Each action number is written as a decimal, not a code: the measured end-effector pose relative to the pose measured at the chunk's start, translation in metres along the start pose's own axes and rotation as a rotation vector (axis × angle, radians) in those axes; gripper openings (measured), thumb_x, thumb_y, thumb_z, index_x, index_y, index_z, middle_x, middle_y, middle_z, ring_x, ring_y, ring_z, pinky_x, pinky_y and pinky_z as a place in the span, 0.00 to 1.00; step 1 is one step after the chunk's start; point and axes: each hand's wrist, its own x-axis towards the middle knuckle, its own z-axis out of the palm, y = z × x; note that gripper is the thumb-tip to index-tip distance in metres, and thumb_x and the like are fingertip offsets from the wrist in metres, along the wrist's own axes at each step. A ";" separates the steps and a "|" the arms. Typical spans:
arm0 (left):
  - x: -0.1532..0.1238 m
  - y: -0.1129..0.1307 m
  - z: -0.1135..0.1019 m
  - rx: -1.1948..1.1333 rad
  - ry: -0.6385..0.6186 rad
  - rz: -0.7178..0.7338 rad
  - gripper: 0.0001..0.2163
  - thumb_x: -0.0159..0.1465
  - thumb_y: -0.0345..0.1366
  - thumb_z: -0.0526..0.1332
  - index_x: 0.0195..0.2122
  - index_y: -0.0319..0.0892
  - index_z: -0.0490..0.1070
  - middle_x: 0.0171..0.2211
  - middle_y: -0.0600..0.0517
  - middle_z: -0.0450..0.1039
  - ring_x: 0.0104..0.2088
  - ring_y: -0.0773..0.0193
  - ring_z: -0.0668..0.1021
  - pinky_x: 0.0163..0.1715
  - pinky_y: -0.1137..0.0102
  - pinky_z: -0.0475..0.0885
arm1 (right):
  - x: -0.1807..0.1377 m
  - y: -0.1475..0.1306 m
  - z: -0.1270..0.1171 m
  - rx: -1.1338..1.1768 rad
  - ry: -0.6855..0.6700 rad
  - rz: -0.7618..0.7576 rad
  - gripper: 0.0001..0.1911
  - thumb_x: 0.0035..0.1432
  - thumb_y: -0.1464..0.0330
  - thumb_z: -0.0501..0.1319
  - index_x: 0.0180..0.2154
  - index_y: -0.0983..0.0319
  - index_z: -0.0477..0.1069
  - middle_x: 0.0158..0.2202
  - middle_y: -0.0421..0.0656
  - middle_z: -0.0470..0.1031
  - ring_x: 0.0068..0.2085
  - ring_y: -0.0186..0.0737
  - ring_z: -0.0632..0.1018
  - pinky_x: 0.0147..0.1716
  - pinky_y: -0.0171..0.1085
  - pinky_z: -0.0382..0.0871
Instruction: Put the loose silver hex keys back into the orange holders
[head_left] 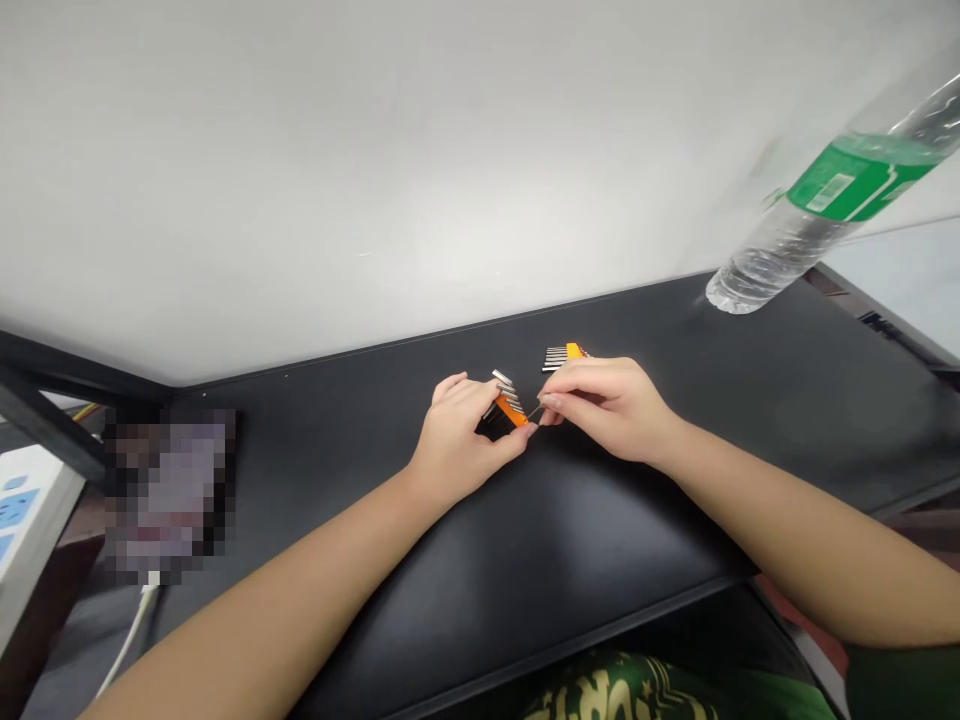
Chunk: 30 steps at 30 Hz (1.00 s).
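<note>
My left hand (457, 440) is closed around a small orange holder (506, 408) with several silver metal bits sticking out of it, held just above the black table (525, 560). My right hand (607, 405) pinches one thin metal bit (535, 412) at the holder's near end, fingertips pressed together. A second orange holder (564, 356) with silver bits lies on the table just behind my right hand, partly hidden by it.
A clear plastic water bottle (817, 215) with a green label stands at the back right of the table. A blurred flat object (169, 490) with a white cable lies at the left. A white power strip (26, 520) sits at the far left edge.
</note>
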 end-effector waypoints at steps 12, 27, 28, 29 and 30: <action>0.000 0.001 -0.001 0.011 0.002 0.003 0.10 0.60 0.44 0.69 0.37 0.46 0.73 0.32 0.57 0.78 0.34 0.64 0.79 0.66 0.56 0.64 | 0.001 0.001 -0.002 -0.146 -0.017 -0.107 0.09 0.69 0.74 0.60 0.36 0.60 0.77 0.30 0.39 0.80 0.32 0.35 0.78 0.36 0.35 0.71; -0.003 0.006 -0.001 0.165 -0.091 0.119 0.09 0.61 0.40 0.64 0.42 0.46 0.72 0.32 0.54 0.78 0.38 0.60 0.80 0.65 0.53 0.61 | -0.005 0.001 0.015 -0.585 -0.370 -0.078 0.15 0.70 0.68 0.57 0.29 0.62 0.73 0.29 0.41 0.73 0.28 0.34 0.70 0.29 0.37 0.55; -0.004 0.007 -0.001 0.167 -0.111 0.119 0.10 0.61 0.41 0.63 0.43 0.46 0.72 0.32 0.54 0.78 0.39 0.60 0.80 0.65 0.53 0.61 | -0.005 0.002 0.016 -0.561 -0.373 -0.022 0.15 0.70 0.67 0.58 0.29 0.62 0.72 0.29 0.41 0.73 0.29 0.35 0.71 0.29 0.37 0.56; -0.005 0.009 -0.002 0.169 -0.144 0.105 0.10 0.62 0.41 0.63 0.43 0.46 0.72 0.32 0.54 0.78 0.38 0.59 0.80 0.65 0.53 0.61 | -0.005 0.004 0.016 -0.510 -0.367 0.058 0.15 0.69 0.66 0.60 0.29 0.62 0.71 0.29 0.41 0.74 0.30 0.35 0.72 0.30 0.36 0.58; -0.006 0.011 -0.002 0.173 -0.165 0.087 0.10 0.62 0.41 0.64 0.42 0.45 0.73 0.32 0.54 0.77 0.38 0.59 0.80 0.66 0.53 0.60 | -0.004 0.006 0.018 -0.440 -0.355 0.150 0.13 0.68 0.64 0.62 0.30 0.61 0.70 0.29 0.40 0.75 0.30 0.35 0.73 0.30 0.35 0.59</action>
